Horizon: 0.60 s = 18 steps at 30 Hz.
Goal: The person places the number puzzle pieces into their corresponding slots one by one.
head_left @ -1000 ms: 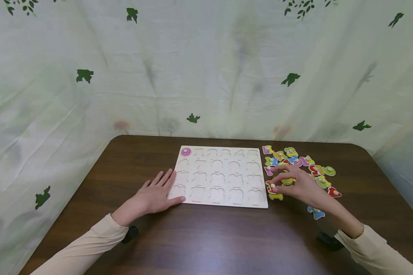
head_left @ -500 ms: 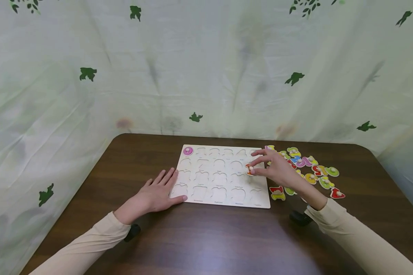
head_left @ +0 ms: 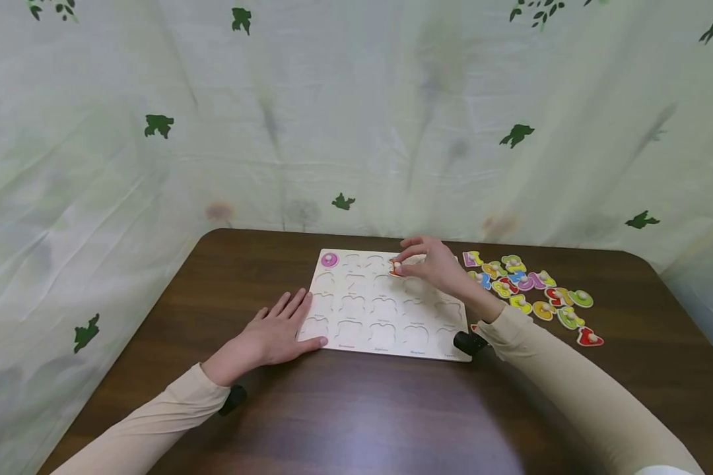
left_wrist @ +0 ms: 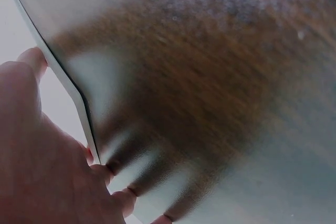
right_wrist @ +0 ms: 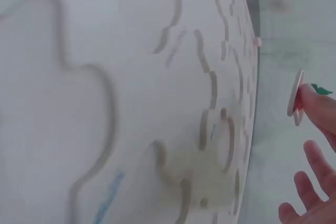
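Observation:
My right hand (head_left: 436,265) pinches a small red-orange puzzle piece by its white knob, above the top row of the white puzzle board (head_left: 368,316). The right wrist view shows the piece (right_wrist: 295,95) edge-on between thumb and fingers, apart from the board, with the other fingers spread. Flat and spread, my left hand (head_left: 276,335) rests at the board's left edge. Its thumb and fingertips meet the board's edge in the left wrist view. A round purple piece (head_left: 329,260) with a knob sits in the top left slot; the other visible recesses show bare outlines.
Several colourful knobbed number pieces lie loose on the brown table (head_left: 356,415) right of the board, a red one (head_left: 589,337) nearest the front. My right forearm hides part of that area. A pale curtain (head_left: 356,132) with green leaf shapes hangs behind the table.
My right hand has gripped the red-orange piece among the loose pieces and carried it left and away over the board's top row. My left hand has stayed at the board's edge.

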### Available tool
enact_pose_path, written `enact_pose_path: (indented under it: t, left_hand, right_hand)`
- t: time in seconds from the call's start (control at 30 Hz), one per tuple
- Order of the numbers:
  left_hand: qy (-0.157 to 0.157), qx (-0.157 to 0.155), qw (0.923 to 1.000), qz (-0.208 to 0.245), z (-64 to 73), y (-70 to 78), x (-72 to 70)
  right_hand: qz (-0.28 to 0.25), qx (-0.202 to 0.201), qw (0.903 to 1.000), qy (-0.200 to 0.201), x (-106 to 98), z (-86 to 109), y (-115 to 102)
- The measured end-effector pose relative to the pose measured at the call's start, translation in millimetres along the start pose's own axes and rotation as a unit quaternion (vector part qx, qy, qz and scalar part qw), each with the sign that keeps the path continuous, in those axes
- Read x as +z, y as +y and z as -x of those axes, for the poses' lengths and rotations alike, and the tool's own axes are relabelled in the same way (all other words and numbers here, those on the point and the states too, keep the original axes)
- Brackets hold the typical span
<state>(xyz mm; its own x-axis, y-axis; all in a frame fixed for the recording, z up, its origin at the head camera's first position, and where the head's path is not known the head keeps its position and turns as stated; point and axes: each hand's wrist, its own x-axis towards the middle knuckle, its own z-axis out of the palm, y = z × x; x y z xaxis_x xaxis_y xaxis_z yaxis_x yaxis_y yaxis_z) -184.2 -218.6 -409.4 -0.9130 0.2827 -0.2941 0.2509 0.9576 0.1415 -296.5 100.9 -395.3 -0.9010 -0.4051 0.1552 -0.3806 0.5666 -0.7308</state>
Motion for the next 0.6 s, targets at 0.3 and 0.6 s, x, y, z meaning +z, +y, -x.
enact_pose_path:
  t: [0.3, 0.6]
  left_hand:
    - [0.002, -0.002, 1.0, -0.003, 1.9, -0.6, -0.6]
    - [-0.011, -0.012, 0.9999, -0.005, -2.8, -2.8, 3.7]
  right_hand:
    - [-0.015, 0.006, 0.9998, -0.007, 28, -37.2, -10]
    - [-0.008, 0.029, 0.9995, -0.009, 56, -65.7, -12]
